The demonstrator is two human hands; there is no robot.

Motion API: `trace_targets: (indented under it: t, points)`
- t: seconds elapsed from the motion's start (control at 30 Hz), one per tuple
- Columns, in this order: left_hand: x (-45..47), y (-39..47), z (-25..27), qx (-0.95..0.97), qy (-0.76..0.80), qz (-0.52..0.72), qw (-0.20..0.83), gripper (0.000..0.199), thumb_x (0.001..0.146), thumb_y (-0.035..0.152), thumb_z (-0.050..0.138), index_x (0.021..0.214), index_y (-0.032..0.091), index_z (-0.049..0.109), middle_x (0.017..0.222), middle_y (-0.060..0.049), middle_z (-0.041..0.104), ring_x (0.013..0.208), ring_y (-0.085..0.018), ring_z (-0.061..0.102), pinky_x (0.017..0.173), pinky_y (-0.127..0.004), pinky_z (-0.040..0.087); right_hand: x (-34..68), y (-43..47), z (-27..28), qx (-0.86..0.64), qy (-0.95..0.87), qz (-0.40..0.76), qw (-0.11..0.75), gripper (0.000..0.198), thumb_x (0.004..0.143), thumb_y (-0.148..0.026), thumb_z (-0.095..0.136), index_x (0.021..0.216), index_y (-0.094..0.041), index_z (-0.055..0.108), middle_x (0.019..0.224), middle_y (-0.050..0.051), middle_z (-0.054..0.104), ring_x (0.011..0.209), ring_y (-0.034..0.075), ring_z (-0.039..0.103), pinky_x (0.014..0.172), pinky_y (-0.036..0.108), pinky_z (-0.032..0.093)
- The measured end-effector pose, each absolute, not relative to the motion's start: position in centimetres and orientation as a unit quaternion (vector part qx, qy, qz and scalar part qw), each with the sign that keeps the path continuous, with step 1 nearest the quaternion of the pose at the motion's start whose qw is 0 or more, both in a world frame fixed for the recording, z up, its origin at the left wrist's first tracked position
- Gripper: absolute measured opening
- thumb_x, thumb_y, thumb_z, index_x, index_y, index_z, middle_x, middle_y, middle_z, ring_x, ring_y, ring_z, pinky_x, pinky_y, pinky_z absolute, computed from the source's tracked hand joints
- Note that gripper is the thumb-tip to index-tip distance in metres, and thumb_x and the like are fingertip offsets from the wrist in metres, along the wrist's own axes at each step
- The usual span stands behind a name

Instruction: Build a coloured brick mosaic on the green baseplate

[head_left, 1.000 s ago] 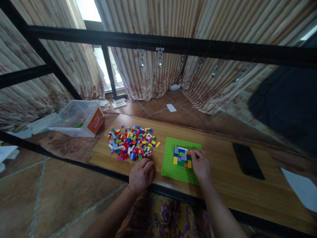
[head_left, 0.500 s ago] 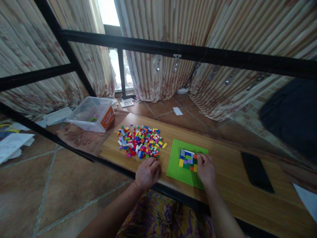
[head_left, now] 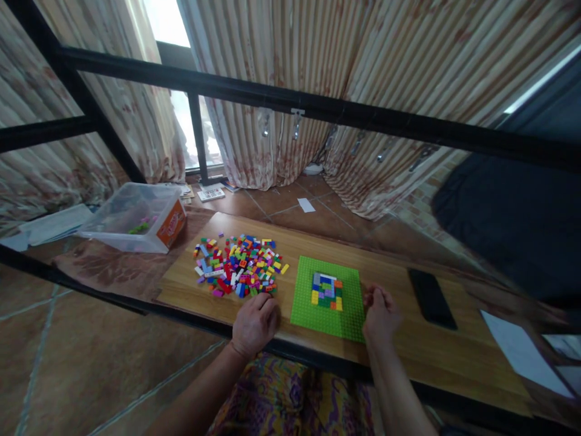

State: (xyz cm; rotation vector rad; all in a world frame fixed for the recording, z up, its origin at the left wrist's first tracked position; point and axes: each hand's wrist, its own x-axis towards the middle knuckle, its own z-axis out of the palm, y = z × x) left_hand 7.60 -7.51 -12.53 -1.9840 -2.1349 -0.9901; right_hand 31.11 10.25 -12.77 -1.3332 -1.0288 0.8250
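Note:
A green baseplate (head_left: 302, 303) lies on the wooden board. On its middle stands a compact patch of coloured toy bricks (head_left: 325, 290), blue, purple, yellow, orange, green, grey and white. My right hand (head_left: 381, 312) is just off the plate's right edge, its fingers curled together and no brick visible in them. Left of the plate spreads a loose heap of mixed toy bricks (head_left: 242, 263). At the heap's near edge rests my left hand (head_left: 256, 324), fingers bent inward; whatever they may hold is hidden.
A black phone (head_left: 431, 298) lies on the wooden board (head_left: 385, 281) at the right, with white paper (head_left: 521, 351) beyond it. A clear plastic bin (head_left: 131, 227) stands left of the board. A dark metal frame bar (head_left: 272, 100) crosses ahead, before curtains.
My right hand has let go of the brick patch and moved right, off the baseplate. My left hand stays by the heap. The whole view has swung to the right.

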Motion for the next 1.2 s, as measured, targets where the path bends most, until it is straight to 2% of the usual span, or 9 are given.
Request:
trace_targets:
  t: [0.13,0.23,0.33,0.47,0.63,0.9,1.07,1.2]
  points:
    - [7.7,-7.5,-12.3,-0.642,-0.696,-0.318,0.040,0.014,0.086,0.016,0.046,0.089,0.019,0.059,0.089,-0.006,0.060,0.082,-0.018,0.058,0.074,-0.031,0.048,30.5,9.6,-11.0,-0.556,-0.452,0.366,0.594,0.031,0.076,-0.043,0.058,0.088,-0.016,0.066,0.077,0.002,0.063,0.057,0.010,0.050,0.052,0.023,0.040]
    - [7.7,-7.5,-12.3,-0.643,-0.697,-0.316,0.037,0.014,0.087,0.017,0.046,0.089,0.019,0.060,0.089,-0.006,0.060,0.082,-0.018,0.057,0.074,-0.030,0.048,28.7,8.1,-9.7,-0.546,-0.498,0.368,0.563,0.033,0.079,-0.044,0.056,0.093,-0.016,0.066,0.079,0.004,0.066,0.058,0.011,0.051,0.055,0.024,0.042]
    - [7.7,-7.6,-12.2,-0.646,-0.694,-0.318,0.030,0.014,0.088,0.018,0.046,0.090,0.018,0.060,0.089,-0.006,0.060,0.082,-0.018,0.057,0.073,-0.030,0.048,26.2,5.7,-9.1,-0.523,-0.581,0.380,0.495,0.033,0.084,-0.045,0.053,0.094,-0.017,0.068,0.085,0.006,0.069,0.066,0.015,0.058,0.063,0.028,0.046]
    - [7.8,-7.6,-12.1,-0.645,-0.695,-0.316,0.035,0.015,0.088,0.020,0.044,0.087,0.019,0.059,0.086,-0.006,0.059,0.080,-0.018,0.056,0.072,-0.030,0.047,23.0,2.7,-9.3,-0.410,-0.726,0.406,0.373,0.026,0.088,-0.038,0.050,0.092,-0.020,0.069,0.092,0.006,0.070,0.084,0.019,0.063,0.077,0.032,0.049]
    - [7.9,-7.7,-12.5,-0.640,-0.707,-0.294,0.059,0.012,0.083,0.020,0.046,0.074,0.020,0.053,0.076,-0.005,0.053,0.070,-0.018,0.050,0.064,-0.030,0.043,19.8,2.0,-9.7,-0.326,-0.812,0.388,0.288,0.023,0.088,-0.024,0.047,0.095,-0.022,0.068,0.092,0.004,0.068,0.084,0.018,0.063,0.076,0.030,0.049]
    - [8.0,-7.7,-12.4,-0.647,-0.706,-0.283,0.062,0.010,0.080,0.019,0.047,0.071,0.021,0.049,0.074,-0.005,0.052,0.068,-0.018,0.048,0.064,-0.032,0.041,17.7,4.0,-10.2,-0.311,-0.868,0.311,0.231,0.024,0.083,-0.013,0.050,0.096,-0.023,0.068,0.093,0.004,0.064,0.086,0.019,0.060,0.080,0.034,0.048]
    - [8.1,-7.7,-12.6,-0.650,-0.702,-0.286,0.053,0.009,0.081,0.020,0.046,0.073,0.021,0.051,0.076,-0.005,0.053,0.070,-0.019,0.048,0.065,-0.032,0.042,17.3,4.1,-10.4,-0.303,-0.887,0.285,0.200,0.022,0.083,-0.017,0.054,0.098,-0.026,0.069,0.096,0.004,0.062,0.085,0.019,0.060,0.077,0.034,0.048]
    - [8.1,-7.7,-12.8,-0.648,-0.702,-0.290,0.055,0.008,0.080,0.020,0.047,0.073,0.020,0.051,0.077,-0.005,0.053,0.069,-0.018,0.048,0.063,-0.032,0.041,17.2,4.2,-10.7,-0.321,-0.886,0.260,0.209,0.018,0.085,-0.021,0.053,0.091,-0.024,0.070,0.093,0.005,0.062,0.083,0.020,0.059,0.074,0.034,0.047]
